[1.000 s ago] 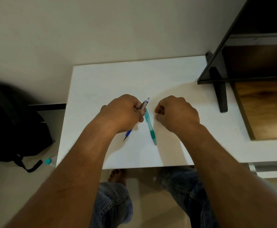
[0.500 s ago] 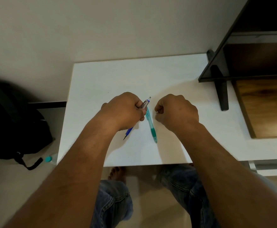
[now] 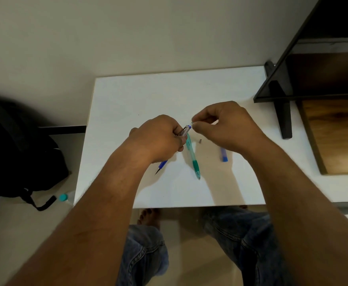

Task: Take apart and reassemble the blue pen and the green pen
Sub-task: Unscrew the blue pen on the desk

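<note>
L hand [image 3: 158, 139]: fingers [image 3: 177, 139] curled tight round the blue pen [image 3: 163, 164], gripping the barrel mid-length. The tip pokes out below the hand toward the near edge; the silvery top end sticks out past the knuckles. R hand [image 3: 224, 126]: thumb + forefinger pinch a small pale end piece [image 3: 192, 122] right at the pen's top, other fingers loosely curled. Both hands sit over the white worktop [image 3: 127, 100], approx centre.

Green pen [image 3: 193, 156] lies flat on the worktop btwn the 2 hands, just beside the L one, tip toward the near edge, upper end partly hidden behind the blue pen.

Loose bits on the worktop:
- 1 tiny metal piece [image 3: 200, 141] just right of the green pen.
- 1 blue cap [image 3: 224, 156] further right, top tucked under the R wrist.

Count: 2 pens, 2 loose parts.

Around:
- Black shelf unit [image 3: 276, 93] at the worktop's right, w/ a wooden board [image 3: 338, 137] beside it.
- Black backpack [image 3: 14, 151] on the floor at left, w/ a teal-capped bottle [image 3: 63, 197] near it.
- Jeans-clad knees [image 3: 144, 254] below the near edge.
</note>
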